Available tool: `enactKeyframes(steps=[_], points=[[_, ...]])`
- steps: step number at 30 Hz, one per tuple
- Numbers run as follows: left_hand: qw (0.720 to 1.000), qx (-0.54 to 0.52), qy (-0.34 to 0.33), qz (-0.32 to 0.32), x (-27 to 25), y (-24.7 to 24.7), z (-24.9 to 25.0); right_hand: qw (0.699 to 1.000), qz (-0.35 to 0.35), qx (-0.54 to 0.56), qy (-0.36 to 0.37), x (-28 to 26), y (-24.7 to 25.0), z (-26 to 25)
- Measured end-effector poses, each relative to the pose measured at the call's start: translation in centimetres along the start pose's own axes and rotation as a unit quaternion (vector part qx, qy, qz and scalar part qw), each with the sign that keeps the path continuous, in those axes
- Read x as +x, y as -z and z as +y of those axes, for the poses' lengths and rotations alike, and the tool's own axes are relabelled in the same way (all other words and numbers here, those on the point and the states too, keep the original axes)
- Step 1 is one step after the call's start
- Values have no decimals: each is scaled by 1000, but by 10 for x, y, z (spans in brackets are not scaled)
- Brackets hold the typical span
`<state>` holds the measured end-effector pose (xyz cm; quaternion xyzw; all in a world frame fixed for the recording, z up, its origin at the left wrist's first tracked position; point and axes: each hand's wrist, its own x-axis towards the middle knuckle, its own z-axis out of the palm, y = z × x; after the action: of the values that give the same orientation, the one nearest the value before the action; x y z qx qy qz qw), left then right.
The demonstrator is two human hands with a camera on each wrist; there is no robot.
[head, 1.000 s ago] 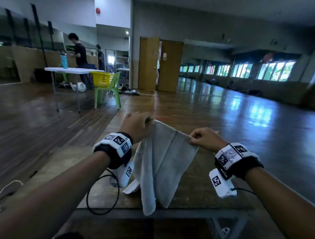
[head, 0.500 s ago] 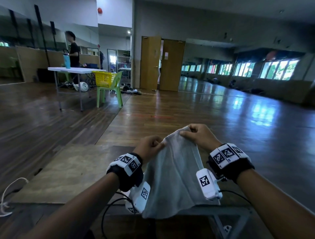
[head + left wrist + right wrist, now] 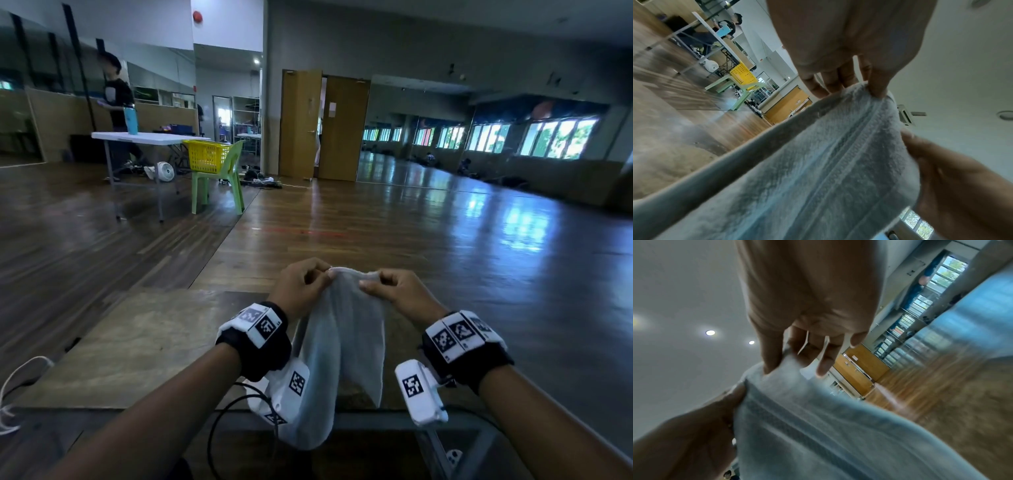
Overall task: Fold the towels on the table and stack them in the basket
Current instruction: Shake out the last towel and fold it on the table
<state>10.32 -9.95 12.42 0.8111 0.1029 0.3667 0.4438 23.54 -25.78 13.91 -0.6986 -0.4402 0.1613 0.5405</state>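
A pale grey towel (image 3: 342, 346) hangs doubled over above the near edge of the worn wooden table (image 3: 137, 346). My left hand (image 3: 303, 286) pinches its top edge at the left; my right hand (image 3: 394, 291) pinches the same edge just to the right, the two hands almost touching. In the left wrist view the thumb and fingers (image 3: 877, 84) clamp the towel (image 3: 818, 170) at its woven stripe. The right wrist view shows fingertips (image 3: 772, 363) gripping the towel (image 3: 828, 426). A yellow basket (image 3: 207, 156) sits on a green chair far off at the left.
A white folding table (image 3: 144, 138) with a blue bottle stands behind the green chair (image 3: 226, 181), and a person stands beyond it. A small fan lies on the floor under it. Wide wooden floor stretches ahead. A black cable loops below my left wrist.
My hands have come together, bringing the two top corners of the towel close so it hangs folded in half. The towel has risen slightly off the table.
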Motion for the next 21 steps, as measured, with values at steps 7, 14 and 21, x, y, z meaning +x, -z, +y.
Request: enactKeyframes(steps=[7,14,21], points=[[997,74,-1,-15,-6,10,0,994,-96,3,-51,-36,-32,40],[997,78,5,-7,-11,13,0,993,-82,77,-49,-38,-43,26],[996,81,17,16,-13,20,-3,999,-17,4,-27,-33,-46,26]])
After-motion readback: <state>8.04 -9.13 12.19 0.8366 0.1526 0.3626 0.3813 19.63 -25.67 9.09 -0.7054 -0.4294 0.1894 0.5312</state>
